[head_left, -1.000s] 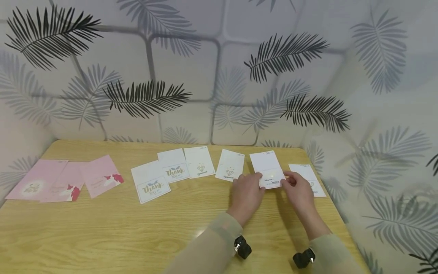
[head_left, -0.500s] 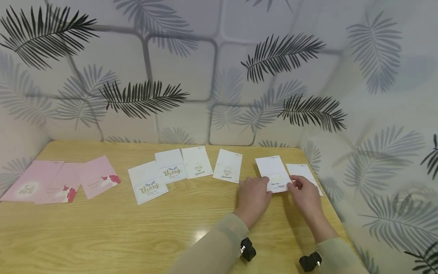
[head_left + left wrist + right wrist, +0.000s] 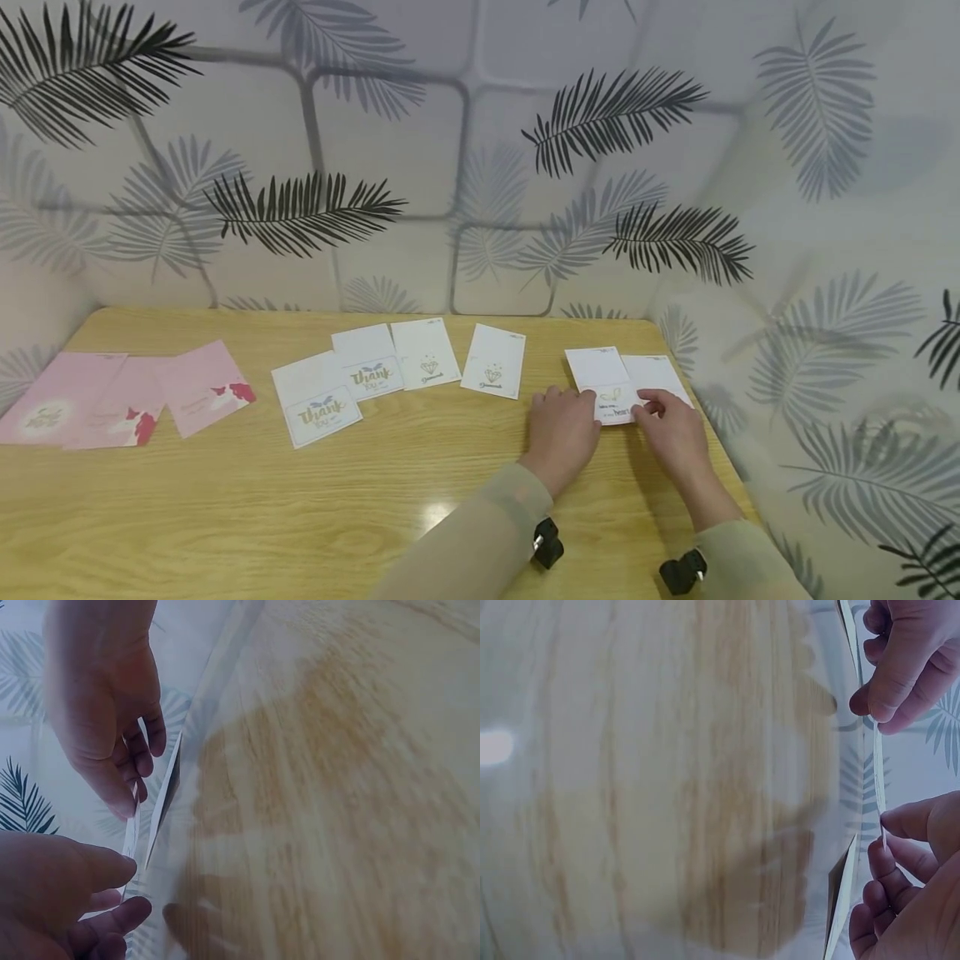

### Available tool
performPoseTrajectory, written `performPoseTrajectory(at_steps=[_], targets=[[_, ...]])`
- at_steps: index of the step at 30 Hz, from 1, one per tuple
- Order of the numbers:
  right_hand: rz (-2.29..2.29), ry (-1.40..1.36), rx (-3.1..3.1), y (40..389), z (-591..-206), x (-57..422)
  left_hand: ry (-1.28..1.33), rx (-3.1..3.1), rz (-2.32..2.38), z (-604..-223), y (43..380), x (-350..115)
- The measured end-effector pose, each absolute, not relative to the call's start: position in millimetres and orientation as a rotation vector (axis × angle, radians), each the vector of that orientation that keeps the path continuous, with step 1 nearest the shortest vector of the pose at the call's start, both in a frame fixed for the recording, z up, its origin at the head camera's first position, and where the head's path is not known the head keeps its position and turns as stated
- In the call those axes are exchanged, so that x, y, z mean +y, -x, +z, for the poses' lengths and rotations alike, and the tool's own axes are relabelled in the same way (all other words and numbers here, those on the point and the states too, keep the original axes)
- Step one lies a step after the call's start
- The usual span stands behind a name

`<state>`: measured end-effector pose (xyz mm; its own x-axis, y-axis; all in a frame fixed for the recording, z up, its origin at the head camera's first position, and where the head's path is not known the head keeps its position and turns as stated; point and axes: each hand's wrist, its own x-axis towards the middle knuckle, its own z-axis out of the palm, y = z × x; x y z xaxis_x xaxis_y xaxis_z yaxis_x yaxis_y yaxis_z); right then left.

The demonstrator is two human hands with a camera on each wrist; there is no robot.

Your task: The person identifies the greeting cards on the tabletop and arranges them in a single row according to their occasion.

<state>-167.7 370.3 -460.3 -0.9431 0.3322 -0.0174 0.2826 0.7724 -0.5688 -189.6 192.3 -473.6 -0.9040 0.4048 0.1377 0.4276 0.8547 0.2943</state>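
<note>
A white greeting card (image 3: 600,367) with small dark lettering, including "heart", and a pale gold design is held between both hands. My left hand (image 3: 562,437) pinches its lower left edge, and my right hand (image 3: 675,437) pinches the lower right. The right wrist view shows this card (image 3: 879,772) edge-on, raised off the wooden table, between thumb and fingers of each hand. Behind my right hand lies another white card (image 3: 656,371), its lower part hidden by that hand. A white card with a gold diamond print (image 3: 492,358) lies left of my left hand.
Further left are a second diamond card (image 3: 423,346) and two "thank you" cards (image 3: 318,404) (image 3: 367,367). Several pink cards (image 3: 206,383) lie at the far left. The wooden table (image 3: 247,508) meets a leaf-patterned wall covering (image 3: 420,250) behind and at right.
Both hands have carried the white card rightward and slightly nearer, close against the rightmost card in view. Their pinch on it has stayed. The other cards appear to shift left as the head view moves.
</note>
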Motion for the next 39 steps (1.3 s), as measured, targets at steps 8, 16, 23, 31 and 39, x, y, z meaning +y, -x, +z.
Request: performPoseTrajectory(at_steps=[8,16,23,31,39], targets=[[0.822,0.523,-2.911,167.6,-468.9,379.2,0.676,-2.972,-0.413,-478.9,189.7,202.5],[0.765,0.505,-2.934,171.2,-474.1,382.8,0.684,-2.962,-0.385,-480.0,190.1,205.9],[0.755,0.496,-2.955,172.5,-473.3,381.7,0.708,-2.962,-0.367,-478.9,191.0,207.3],[0.732,0.437,-2.963,170.7,-474.1,383.4,0.724,-2.966,-0.348,-478.9,191.9,209.1],[0.726,0.405,-2.962,171.7,-475.3,386.4,0.729,-2.977,-0.348,-480.4,190.4,210.7]])
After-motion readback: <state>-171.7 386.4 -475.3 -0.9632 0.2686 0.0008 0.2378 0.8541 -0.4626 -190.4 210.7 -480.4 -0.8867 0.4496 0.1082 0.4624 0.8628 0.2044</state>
